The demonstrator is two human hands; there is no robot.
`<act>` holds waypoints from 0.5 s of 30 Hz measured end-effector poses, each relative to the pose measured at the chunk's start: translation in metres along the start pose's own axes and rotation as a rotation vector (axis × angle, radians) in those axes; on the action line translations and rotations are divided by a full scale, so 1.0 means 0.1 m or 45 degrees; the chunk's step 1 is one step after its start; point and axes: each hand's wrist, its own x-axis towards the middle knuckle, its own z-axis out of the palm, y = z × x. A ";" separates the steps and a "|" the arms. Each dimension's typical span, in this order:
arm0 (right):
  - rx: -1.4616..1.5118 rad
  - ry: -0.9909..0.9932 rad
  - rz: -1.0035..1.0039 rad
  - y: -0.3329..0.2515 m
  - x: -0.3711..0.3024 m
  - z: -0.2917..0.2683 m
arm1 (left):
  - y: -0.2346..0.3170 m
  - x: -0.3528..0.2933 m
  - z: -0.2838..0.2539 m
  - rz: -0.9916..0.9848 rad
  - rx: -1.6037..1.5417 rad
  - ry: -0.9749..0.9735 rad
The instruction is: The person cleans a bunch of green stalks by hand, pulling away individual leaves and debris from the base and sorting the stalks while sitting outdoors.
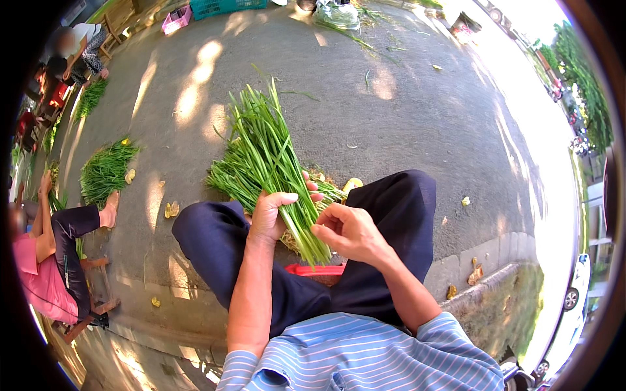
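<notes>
A thick bunch of garlic chives (277, 156) lies across my left hand (270, 212), whose thumb and fingers wrap round it above the pale stalk ends. The leaf tips point away from me. At the right side of the stalks, my right hand (355, 234) has its fingers bent and thumb drawn in, fingertips against the bunch's edge. Whatever they pinch is too small to make out. More chives (235, 171) lie on the ground beneath and to the left of the held bunch. Some loose stalks and dry trimmings (323, 179) show between my knees.
A red plastic edge (315, 269) shows between my thighs. Another pile of greens (107, 171) lies on the left, near a seated person in pink (49, 267). At the far side stand a teal crate (225, 6), a pink basket (176, 19) and a plastic bag (337, 16). A kerb (482, 293) runs along the right.
</notes>
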 end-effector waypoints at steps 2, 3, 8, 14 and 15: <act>-0.176 0.115 -0.086 0.01 0.06 0.13 | -0.01 0.01 -0.03 0.008 0.026 -0.027; -0.265 0.172 -0.128 0.03 0.08 0.17 | -0.01 0.01 -0.03 0.009 0.025 -0.032; -0.191 0.379 -0.242 0.19 0.08 0.32 | 0.01 -0.01 -0.01 0.023 0.039 -0.046; 0.233 0.397 -0.002 0.23 0.06 0.35 | 0.00 0.01 -0.05 0.029 0.030 -0.059; 0.295 0.390 0.009 0.25 0.07 0.35 | 0.00 0.00 -0.05 0.019 0.027 -0.061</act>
